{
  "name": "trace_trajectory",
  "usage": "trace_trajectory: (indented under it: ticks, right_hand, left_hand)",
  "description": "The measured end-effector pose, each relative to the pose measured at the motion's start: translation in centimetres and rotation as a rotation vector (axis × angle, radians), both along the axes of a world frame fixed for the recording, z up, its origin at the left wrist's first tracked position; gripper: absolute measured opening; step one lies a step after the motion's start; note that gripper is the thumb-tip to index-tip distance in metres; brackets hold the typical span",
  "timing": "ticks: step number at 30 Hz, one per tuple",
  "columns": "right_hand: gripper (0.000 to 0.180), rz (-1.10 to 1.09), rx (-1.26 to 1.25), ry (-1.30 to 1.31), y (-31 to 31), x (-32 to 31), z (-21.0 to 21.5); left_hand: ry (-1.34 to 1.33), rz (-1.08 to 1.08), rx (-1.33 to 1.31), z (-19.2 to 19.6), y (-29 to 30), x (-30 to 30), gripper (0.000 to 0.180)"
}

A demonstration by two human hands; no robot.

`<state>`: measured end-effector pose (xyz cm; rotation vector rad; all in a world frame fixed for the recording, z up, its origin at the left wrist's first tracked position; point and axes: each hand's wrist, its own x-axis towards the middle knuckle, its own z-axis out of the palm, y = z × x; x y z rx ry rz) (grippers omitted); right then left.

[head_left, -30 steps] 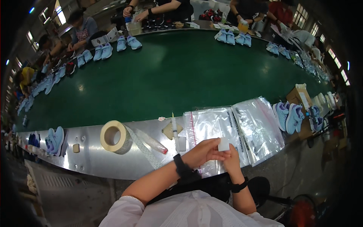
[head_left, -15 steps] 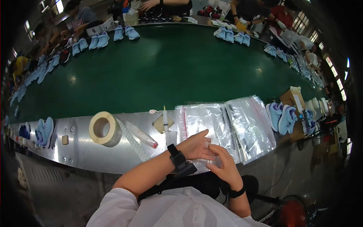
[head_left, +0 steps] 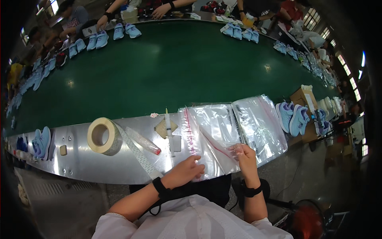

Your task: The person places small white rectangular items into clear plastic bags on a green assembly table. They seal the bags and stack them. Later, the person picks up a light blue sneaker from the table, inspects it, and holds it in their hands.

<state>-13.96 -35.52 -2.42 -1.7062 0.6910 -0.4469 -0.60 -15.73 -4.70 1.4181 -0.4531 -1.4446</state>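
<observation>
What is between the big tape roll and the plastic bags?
In the head view, a clear tube with a red cap and a syringe lie between tape roll and bags.

We see a clear plastic zip bag (head_left: 215,131) with a red seal strip lying flat on the metal surface (head_left: 79,159), at its near edge, atop a stack of similar bags. Its lower right corner is lifted and pinched between fingers.

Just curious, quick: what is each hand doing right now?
Left hand: curled, fingertips resting on the clear zip-top plastic bags.
Right hand: pinching the near edge of a clear bag.
</observation>
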Motion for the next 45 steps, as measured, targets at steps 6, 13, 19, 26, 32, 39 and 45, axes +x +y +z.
trace_trajectory:
  ticks: [6,13,19,26,32,39,45]
  right_hand:
    - [0.022,0.246,-0.085,0.178,2.5,1.4,-0.9]
    - [0.032,-0.254,0.261,-0.077,-1.5,1.1,-0.3]
    - [0.022,-0.804,-0.275,-0.048,-14.2,-10.0,-3.1]
    - [0.011,-0.639,-0.927,0.031,-6.0,-6.8,-0.6]
    - [0.017,0.331,-0.353,-0.017,7.5,1.9,1.1]
    - [0.02,0.633,0.497,0.137,15.1,8.5,-1.5]
    - [0.017,0.793,0.408,0.223,14.6,8.4,-1.5]
  left_hand:
    - [-0.128,0.035,0.138,2.2,-1.0,-0.3,0.044]
    - [-0.635,-0.167,0.19,-0.6,-0.6,1.0,0.033]
    - [-0.174,0.082,0.14,4.4,7.8,0.1,0.019]
    - [-1.019,0.695,0.464,1.8,15.5,0.2,0.057]
    - [-0.731,0.601,0.28,-2.1,12.5,-0.4,0.072]
    - [-0.007,0.738,-0.187,1.6,12.2,0.3,0.037]
    - [0.167,1.016,-0.286,-1.1,16.2,7.2,0.034]
